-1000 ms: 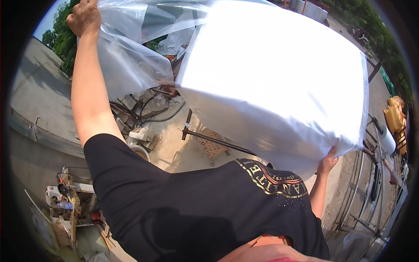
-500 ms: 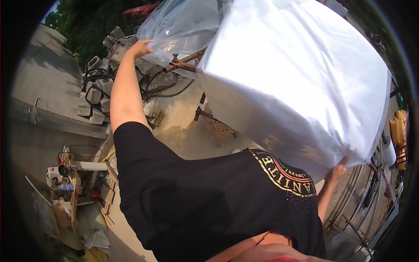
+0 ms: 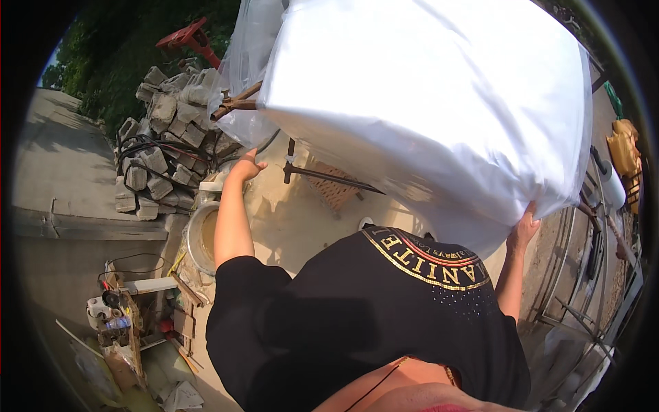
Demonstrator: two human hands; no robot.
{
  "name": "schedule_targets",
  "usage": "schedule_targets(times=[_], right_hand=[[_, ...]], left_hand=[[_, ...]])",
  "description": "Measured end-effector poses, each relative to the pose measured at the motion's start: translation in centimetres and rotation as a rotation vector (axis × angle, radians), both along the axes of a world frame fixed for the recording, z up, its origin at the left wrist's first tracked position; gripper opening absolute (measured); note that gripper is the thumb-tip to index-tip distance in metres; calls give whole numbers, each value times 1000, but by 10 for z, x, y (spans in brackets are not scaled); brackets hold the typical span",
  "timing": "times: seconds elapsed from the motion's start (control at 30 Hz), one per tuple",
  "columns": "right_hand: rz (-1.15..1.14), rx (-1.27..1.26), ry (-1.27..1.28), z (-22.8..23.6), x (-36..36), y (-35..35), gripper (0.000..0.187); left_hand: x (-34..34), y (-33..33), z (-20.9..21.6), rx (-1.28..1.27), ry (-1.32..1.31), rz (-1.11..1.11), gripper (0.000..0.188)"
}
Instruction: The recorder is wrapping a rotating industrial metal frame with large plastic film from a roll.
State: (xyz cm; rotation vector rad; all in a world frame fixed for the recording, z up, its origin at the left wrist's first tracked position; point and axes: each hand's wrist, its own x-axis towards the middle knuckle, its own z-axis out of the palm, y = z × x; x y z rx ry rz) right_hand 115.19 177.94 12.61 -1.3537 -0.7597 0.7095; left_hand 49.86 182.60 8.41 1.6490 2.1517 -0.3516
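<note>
A large white block of stacked film [image 3: 412, 89] rests on a rusty metal frame [image 3: 237, 103], with a clear plastic sheet [image 3: 257, 41] hanging from its far left side. My left hand [image 3: 248, 165] is below the loose bottom of that sheet, thumb and fingers apart; nothing shows in it. Whether a fingertip brushes the sheet, I cannot tell. At the block's near right corner, my right hand [image 3: 524, 228] is closed on the gathered plastic, its fingertips partly hidden by the folds.
Broken concrete blocks [image 3: 158, 165] with black cables lie at the left. A round basin [image 3: 202, 237] stands near my left forearm. Lower left is a wooden stand [image 3: 130, 323] with clutter. Metal rods [image 3: 597, 261] and a white roll [image 3: 611, 182] are at the right.
My left hand has come down and nearer, away from the hanging clear sheet it was touching. My right hand stays at the same corner. The whole view has shifted somewhat.
</note>
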Motion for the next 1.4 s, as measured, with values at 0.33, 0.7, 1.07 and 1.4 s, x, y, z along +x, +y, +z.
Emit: schedule_targets(times=[0.33, 0.7, 1.07, 1.4], right_hand=[[496, -10, 237, 31, 0, -12, 38], [841, 159, 207, 133, -71, -20, 38], [1093, 483, 431, 178, -133, -41, 35], [469, 294, -839, 163, -27, 176, 89]], left_hand=[[280, -70, 27, 1293, -468, 242, 57], [481, -171, 161, 1058, -353, -338, 128], [411, -157, 236, 1255, -9, -262, 62], [394, -199, 419, 1093, -55, -369, 37]])
